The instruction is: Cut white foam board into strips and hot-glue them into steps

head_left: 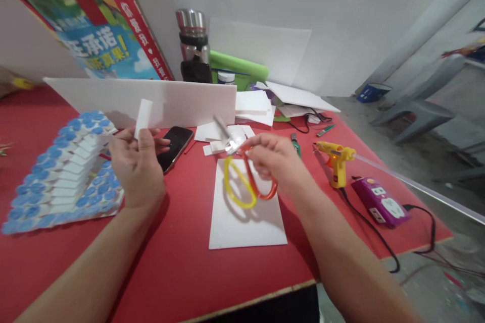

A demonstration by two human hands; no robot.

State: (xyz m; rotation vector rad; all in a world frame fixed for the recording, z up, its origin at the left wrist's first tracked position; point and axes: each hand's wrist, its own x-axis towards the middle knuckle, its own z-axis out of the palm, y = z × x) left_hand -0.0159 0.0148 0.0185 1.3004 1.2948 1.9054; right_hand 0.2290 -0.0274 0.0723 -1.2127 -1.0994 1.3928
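Left hand [137, 169]: thumb and fingers pinched on white strip [144, 115], nearly upright, right of blue-dotted piece [35, 199]. Right hand [275, 159]: fingers curled closed round red handle of scissors [247, 167], blades pointing far-left, handles above white board [246, 234]. Yellow glue gun [338, 161] on red table [182, 262], further right.

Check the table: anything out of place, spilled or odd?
Yes: the long clear stick in the yellow glue gun juts past the right edge of the red table, so it looks easy to bump.
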